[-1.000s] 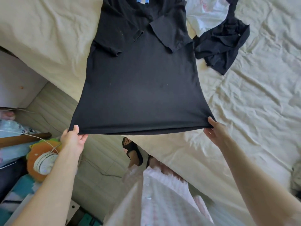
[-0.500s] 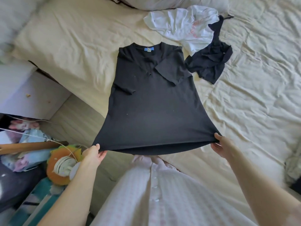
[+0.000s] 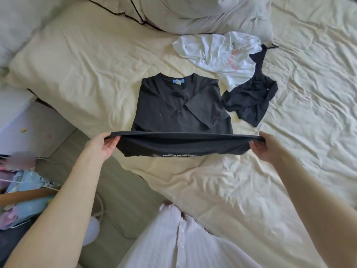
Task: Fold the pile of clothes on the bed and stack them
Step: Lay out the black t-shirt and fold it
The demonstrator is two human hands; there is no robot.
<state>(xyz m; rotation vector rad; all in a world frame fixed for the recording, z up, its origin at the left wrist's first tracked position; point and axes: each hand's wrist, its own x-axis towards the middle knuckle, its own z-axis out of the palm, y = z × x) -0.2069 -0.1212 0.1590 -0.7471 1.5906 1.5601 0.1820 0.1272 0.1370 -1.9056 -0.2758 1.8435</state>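
A black T-shirt point(image 3: 173, 113) with a blue neck label lies on the cream bed sheet point(image 3: 241, 190), both sleeves folded inward. Its bottom hem is lifted off the bed and stretched tight, so white print shows on the underside. My left hand point(image 3: 101, 145) pinches the hem's left corner. My right hand point(image 3: 267, 147) pinches the right corner. To the right of the shirt lie a crumpled white garment point(image 3: 214, 55) with pink lettering and a crumpled dark garment point(image 3: 251, 97), touching each other.
Grey pillows or bedding point(image 3: 193, 12) lie at the head of the bed. The bed's edge runs diagonally at lower left, with floor point(image 3: 119, 190) and a pile of colourful clutter point(image 3: 25, 190) beside it. A white cabinet point(image 3: 29, 122) stands at left.
Both hands have carried the hem up and forward over the shirt's lower half, so the fabric bends and the printed underside shows. The view has tilted toward the bed's head.
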